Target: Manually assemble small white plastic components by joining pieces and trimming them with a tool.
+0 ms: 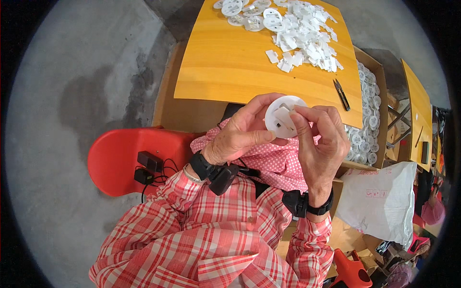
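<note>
Over my lap, just short of the table edge, my left hand [245, 127] grips a round white plastic disc [273, 114] by its rim, thumb across the near side. My right hand [324, 132] pinches a small white rectangular plastic piece [284, 114] between thumb and fingers, against the disc's face. A small dark square slot shows in the disc below that piece. Whether the piece is seated or only resting there I cannot tell. On the yellow table [225, 62] lie a heap of white rectangular pieces [305, 33] and several round white discs [254, 14].
Black thread snips [341, 95] lie near the table's right edge. Beside it stands a cardboard box of round white parts [367, 115]. A white sack [379, 197] is at the right. On my left, a red chair [115, 161] holds black adapters [149, 163] with cables.
</note>
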The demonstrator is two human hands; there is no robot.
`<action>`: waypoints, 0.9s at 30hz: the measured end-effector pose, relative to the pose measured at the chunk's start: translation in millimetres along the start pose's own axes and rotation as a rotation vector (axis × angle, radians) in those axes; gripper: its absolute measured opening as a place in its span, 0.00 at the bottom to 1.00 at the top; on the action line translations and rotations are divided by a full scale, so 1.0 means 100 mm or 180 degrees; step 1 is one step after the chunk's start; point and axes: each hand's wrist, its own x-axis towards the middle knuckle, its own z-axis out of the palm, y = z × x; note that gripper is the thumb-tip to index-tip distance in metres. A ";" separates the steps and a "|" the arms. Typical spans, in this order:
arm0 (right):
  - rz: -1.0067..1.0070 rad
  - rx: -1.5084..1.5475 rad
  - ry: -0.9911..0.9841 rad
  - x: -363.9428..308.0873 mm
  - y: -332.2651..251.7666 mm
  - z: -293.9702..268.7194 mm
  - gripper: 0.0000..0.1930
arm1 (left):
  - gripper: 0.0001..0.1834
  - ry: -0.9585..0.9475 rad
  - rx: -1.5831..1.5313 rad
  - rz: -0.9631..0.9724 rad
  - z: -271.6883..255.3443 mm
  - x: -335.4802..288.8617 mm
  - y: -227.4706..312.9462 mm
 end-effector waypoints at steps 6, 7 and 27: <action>-0.0018 -0.0013 -0.0049 -0.01 0.01 -0.01 0.07 | 0.35 0.0033 -0.0037 0.0064 0.00 -0.01 -0.02; -0.0028 -0.0003 -0.0059 -0.01 0.02 0.00 0.06 | 0.35 0.0047 -0.0071 0.0036 0.01 -0.01 -0.01; 0.0114 0.0154 -0.0192 0.02 0.02 -0.13 0.05 | 0.38 0.0139 0.0386 0.0070 0.07 -0.02 -0.01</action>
